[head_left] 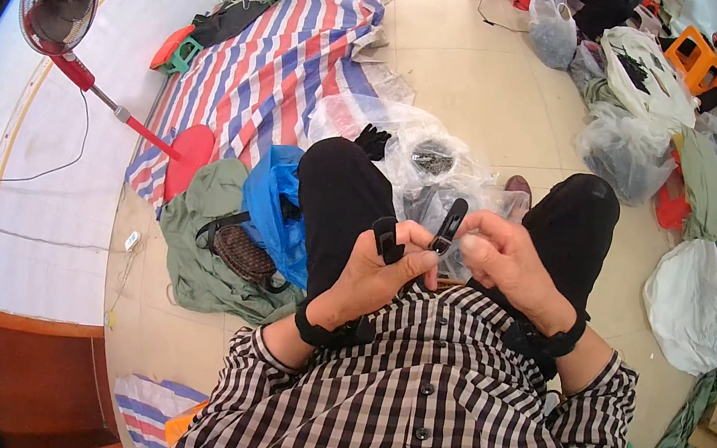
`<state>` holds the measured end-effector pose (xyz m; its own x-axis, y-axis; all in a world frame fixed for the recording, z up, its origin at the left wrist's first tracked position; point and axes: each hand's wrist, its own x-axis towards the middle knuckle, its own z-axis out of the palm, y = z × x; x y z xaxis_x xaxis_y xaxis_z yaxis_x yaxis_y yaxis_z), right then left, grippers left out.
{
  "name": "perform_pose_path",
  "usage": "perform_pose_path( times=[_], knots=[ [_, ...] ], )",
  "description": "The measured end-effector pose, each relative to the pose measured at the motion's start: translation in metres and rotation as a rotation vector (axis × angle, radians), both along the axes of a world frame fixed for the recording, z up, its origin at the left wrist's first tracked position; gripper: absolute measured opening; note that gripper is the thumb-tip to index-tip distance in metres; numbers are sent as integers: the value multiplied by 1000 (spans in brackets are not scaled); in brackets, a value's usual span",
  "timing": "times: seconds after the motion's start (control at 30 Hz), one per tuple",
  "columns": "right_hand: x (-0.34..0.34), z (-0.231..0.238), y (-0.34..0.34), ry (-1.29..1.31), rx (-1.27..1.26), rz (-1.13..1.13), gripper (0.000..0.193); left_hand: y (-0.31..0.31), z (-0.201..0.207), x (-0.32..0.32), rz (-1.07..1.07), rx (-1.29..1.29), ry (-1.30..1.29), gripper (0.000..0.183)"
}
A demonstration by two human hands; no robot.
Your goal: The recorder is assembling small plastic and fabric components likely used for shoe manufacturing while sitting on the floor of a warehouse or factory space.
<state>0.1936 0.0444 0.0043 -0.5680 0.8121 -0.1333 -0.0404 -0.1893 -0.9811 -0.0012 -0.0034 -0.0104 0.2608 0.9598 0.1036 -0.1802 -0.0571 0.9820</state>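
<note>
Seated, I have both hands close together above my lap. In my left hand (pixel 379 273), the thumb and index finger pinch the lower end of a black oblong piece (pixel 450 223), where a small shiny metal part shows. A second black piece (pixel 387 239) stands up between the fingers of the same hand. My right hand (pixel 509 259) is just right of the upright piece, its thumb and index finger curled together at its edge. Whatever is between those fingertips is too small to make out. Dark bands circle both wrists.
Before my knees lies a clear plastic bag (pixel 432 156) with dark small parts. A blue bag (pixel 274 203) and green cloth (pixel 190 246) are at left, near a red standing fan (pixel 189 159) and striped sheeting (pixel 262 64). Filled bags (pixel 629 157) and an orange stool (pixel 698 61) stand right.
</note>
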Motion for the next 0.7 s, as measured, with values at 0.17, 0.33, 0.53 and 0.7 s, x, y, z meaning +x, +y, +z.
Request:
perform_pose_path(
  times=[0.17, 0.33, 0.53, 0.7],
  knots=[
    [-12, -7, 2, -33, 113, -14, 25, 4, 7, 2, 0, -15, 134, 9],
    [-17, -19, 7, -52, 157, -115, 27, 3, 7, 3, -25, -121, 79, 8],
    [-20, -27, 3, -97, 515, -268, 23, 1, -2, 11, 37, -115, 42, 8],
    [-14, -15, 12, 23, 71, -45, 19, 3, 6, 8, 44, -188, 60, 9]
  ],
)
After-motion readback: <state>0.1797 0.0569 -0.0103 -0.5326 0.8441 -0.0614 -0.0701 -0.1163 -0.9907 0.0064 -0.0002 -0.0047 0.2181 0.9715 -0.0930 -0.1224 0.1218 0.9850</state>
